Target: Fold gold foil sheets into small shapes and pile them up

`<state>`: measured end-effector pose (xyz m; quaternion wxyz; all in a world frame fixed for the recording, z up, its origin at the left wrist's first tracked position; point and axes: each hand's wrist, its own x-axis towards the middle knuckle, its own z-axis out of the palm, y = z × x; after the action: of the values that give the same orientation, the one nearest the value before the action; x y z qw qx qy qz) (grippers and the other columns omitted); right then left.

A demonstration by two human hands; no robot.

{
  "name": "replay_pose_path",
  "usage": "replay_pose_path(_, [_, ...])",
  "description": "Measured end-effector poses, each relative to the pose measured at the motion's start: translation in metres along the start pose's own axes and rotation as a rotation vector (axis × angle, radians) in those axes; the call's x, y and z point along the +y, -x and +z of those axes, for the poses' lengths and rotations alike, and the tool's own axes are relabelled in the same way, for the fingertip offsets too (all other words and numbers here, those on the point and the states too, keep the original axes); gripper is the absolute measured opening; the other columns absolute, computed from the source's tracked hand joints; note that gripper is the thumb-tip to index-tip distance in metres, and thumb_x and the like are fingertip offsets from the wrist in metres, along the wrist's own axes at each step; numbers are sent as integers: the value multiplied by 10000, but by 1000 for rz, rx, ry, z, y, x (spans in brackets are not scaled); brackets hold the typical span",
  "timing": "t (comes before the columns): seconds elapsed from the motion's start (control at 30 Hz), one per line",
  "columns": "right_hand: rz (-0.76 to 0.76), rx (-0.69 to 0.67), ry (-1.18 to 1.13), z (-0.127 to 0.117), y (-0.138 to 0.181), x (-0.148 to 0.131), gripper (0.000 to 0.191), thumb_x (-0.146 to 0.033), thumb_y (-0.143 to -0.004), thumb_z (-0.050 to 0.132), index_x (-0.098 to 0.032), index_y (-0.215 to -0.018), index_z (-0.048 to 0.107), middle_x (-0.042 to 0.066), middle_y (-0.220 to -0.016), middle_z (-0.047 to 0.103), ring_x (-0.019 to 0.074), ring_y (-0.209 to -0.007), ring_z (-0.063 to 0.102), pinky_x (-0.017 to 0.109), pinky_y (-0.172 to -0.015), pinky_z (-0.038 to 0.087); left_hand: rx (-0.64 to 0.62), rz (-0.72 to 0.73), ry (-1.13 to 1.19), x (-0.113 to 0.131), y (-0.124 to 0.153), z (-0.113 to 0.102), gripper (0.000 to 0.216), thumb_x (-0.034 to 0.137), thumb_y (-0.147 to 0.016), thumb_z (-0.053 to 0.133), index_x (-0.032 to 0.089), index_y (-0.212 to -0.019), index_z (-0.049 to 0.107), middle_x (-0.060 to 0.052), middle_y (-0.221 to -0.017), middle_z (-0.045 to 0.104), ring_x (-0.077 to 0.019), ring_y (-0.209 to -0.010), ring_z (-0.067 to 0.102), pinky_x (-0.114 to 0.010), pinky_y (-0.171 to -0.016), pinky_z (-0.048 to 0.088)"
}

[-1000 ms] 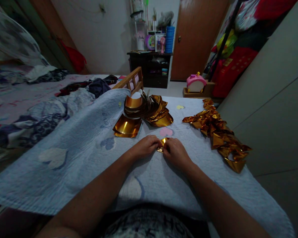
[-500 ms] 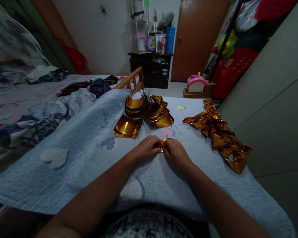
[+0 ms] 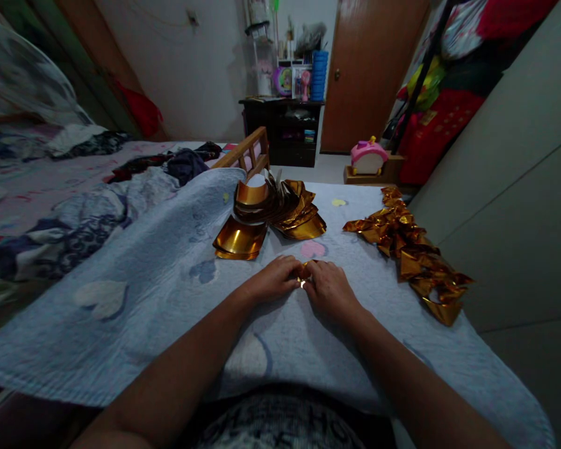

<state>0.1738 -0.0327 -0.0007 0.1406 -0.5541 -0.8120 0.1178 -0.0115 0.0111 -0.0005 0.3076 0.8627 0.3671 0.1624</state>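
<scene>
Between my two hands, low over the blue blanket, is a small piece of gold foil paper, mostly covered by my fingers. My left hand pinches its left side, and my right hand has curled fingers on its right side. Beyond them lies a fanned stack of flat gold foil paper sheets, with more curved sheets to its right. Over on the right, a row of folded gold foil pieces runs along the blanket, crumpled and overlapping.
A wooden rail stands behind the stack. To the left is a bed with rumpled clothes. A pale cabinet borders the right side. Farther back are a pink toy, a dark shelf unit and a brown door.
My right hand has turned slightly, and less of the foil shows between my fingers. The stack and the folded row lie as before; the view has shifted a little.
</scene>
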Motion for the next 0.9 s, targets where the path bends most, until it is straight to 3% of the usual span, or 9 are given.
replay_pose_path(0.23, [18,-37,-8,-6,6,9,270,-251,-929,588,-242,-1198,573,92,-1170,632,265,-1034,552,349,-826,326,6,2,28,1,1,0,88,191,-862,650,184,-947,672,-42,-961,647,-210,-991,567,-349,-924,418])
replay_pose_path(0.37, [35,-59,-17,-6,9,20,360,-272,-906,609,-231,-1259,550,105,-1113,631,271,-986,556,349,-795,329,6,-6,22,1,2,-1,87,188,-856,654,180,-939,678,-43,-955,649,-210,-982,573,-346,-915,419])
replay_pose_path(0.5, [8,-39,-99,-8,11,32,387,-220,-844,623,-224,-1222,541,88,-1083,634,248,-956,554,336,-788,339,2,-12,17,3,2,-2,110,164,-841,646,180,-945,679,-43,-958,646,-213,-987,573,-346,-918,422])
replay_pose_path(0.6, [-8,-27,-231,-11,10,41,273,-196,-801,611,-203,-1066,548,64,-971,640,214,-858,551,310,-733,357,3,-23,10,4,2,-2,132,144,-829,635,173,-950,677,-48,-960,634,-216,-986,569,-344,-903,431])
replay_pose_path(0.7, [71,66,-324,-12,5,48,118,-224,-823,585,-201,-927,536,38,-832,601,197,-771,533,299,-689,374,12,-17,8,4,2,-2,127,156,-836,624,172,-950,677,-50,-954,626,-215,-974,568,-340,-886,440])
replay_pose_path(0.77, [108,198,-293,-10,0,51,73,-252,-872,552,-193,-914,559,59,-872,598,212,-829,542,316,-745,397,13,-1,5,4,2,-1,118,175,-845,624,173,-950,677,-49,-951,633,-214,-968,573,-342,-885,441])
replay_pose_path(0.9, [167,233,-128,-2,-10,54,203,-257,-961,475,-174,-962,660,109,-968,619,246,-971,544,351,-857,377,22,-5,-4,4,1,0,93,201,-845,656,174,-931,678,-43,-941,658,-208,-943,589,-336,-868,439])
